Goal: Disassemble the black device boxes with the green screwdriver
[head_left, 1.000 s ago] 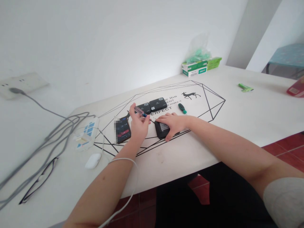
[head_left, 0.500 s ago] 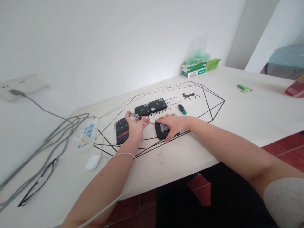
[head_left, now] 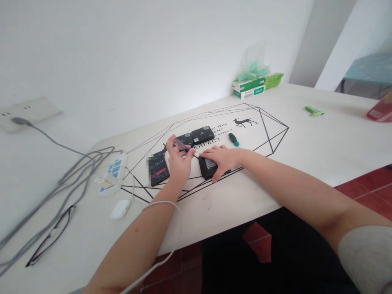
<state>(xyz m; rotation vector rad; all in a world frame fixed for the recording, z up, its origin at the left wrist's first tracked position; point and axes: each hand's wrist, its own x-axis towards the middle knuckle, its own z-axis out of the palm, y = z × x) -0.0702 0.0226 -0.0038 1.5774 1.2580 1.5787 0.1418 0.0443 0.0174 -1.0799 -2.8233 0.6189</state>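
Observation:
My left hand (head_left: 180, 161) is closed round a screwdriver (head_left: 183, 147) with a clear and blue handle. The screwdriver's shaft slants down to the right, its tip at the upper left corner of a black box-shaped device (head_left: 206, 168). My right hand (head_left: 223, 159) grips that device from the right, fingers across its top edge and thumb on its near edge. A pale label shows on its upper face, partly covered by the hand. Two similar black devices, one on the left (head_left: 185, 140) and one on the right (head_left: 202, 134), lie side by side behind my hands.
A phone (head_left: 159, 169) lies left of my left hand. Beyond my right hand is a green and black screwdriver handle (head_left: 234, 139). A power strip (head_left: 113, 175), white earphone case (head_left: 120, 209), glasses (head_left: 50, 237) and cables lie left. Green-white boxes (head_left: 248, 85) stand by the wall.
My left hand has shifted right and tilted the screwdriver more steeply, uncovering more of the phone. My right hand still holds the device in place.

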